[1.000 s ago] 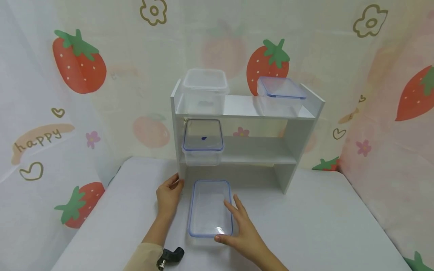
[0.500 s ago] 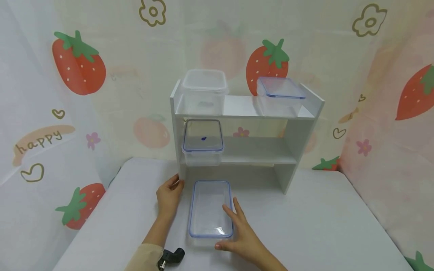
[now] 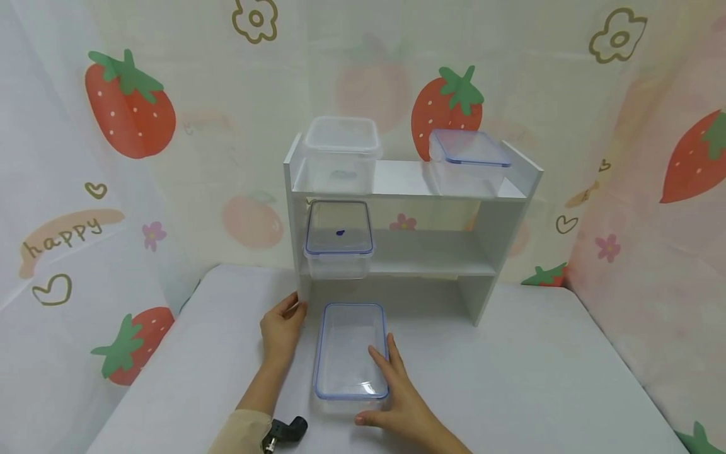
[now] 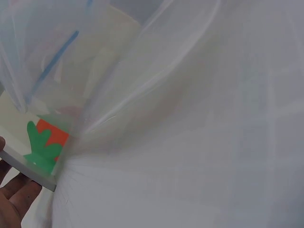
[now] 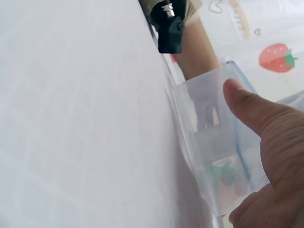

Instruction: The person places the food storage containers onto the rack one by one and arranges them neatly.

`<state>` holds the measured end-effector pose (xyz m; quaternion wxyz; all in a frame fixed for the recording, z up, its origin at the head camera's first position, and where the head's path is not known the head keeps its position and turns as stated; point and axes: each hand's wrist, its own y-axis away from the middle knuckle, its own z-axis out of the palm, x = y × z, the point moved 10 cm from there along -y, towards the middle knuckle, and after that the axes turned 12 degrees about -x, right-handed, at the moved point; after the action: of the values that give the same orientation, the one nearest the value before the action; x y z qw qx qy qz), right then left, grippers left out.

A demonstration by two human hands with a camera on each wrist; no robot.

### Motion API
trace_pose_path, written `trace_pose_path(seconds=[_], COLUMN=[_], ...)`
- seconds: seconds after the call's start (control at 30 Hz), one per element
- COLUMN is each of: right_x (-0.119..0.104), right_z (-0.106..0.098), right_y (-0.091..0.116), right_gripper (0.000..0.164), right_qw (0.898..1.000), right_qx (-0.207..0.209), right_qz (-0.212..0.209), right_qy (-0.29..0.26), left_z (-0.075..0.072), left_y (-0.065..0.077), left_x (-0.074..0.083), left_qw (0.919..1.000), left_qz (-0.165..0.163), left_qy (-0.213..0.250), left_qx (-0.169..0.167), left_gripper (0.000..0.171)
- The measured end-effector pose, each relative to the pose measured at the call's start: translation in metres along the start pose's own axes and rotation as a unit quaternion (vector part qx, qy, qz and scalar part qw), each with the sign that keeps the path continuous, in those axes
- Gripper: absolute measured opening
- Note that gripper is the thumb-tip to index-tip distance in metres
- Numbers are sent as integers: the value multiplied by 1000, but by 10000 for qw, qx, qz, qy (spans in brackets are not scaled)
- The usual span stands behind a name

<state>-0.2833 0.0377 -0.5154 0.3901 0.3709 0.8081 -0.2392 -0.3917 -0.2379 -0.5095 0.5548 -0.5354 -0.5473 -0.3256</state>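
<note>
My left hand (image 3: 282,334) pinches the front edge of the left side panel of a white shelf unit (image 3: 425,252). In the left wrist view, fingers (image 4: 26,197) and thumb lie on opposite sides of that panel (image 4: 31,171). On the table before the shelf stands a clear food container (image 3: 351,350) with a blue-rimmed lid. Beside its right front corner is my right hand (image 3: 405,403), fingers spread and thumb extended. The right wrist view shows the thumb (image 5: 251,104) straight at the container's end wall (image 5: 204,133); whether it touches cannot be told.
On the top shelf stand a frosted-lid container (image 3: 343,157) at left and a blue-lidded one (image 3: 471,161) at right. Another blue-rimmed container (image 3: 339,239) sits on the middle shelf at left, its front overhanging. A strawberry-print curtain (image 3: 227,126) surrounds the white table (image 3: 539,378).
My right hand has shifted slightly toward me and to the left, its fingers and thumb lower along the container's right front corner. The left hand and container have stayed put.
</note>
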Motion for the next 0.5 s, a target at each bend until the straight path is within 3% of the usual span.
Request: trace_pose_path(seconds=[0.5], right_x=[-2], right_z=[-1], right_y=[-1], right_gripper=[113], right_qw=[9994], right_qx=[315], right_qz=[-136], right_qy=[46], left_z=[0], left_y=[1], left_x=[0], left_qw=[10000], left_qz=[20], left_qy=[-44], left_qx=[72], left_gripper=[37])
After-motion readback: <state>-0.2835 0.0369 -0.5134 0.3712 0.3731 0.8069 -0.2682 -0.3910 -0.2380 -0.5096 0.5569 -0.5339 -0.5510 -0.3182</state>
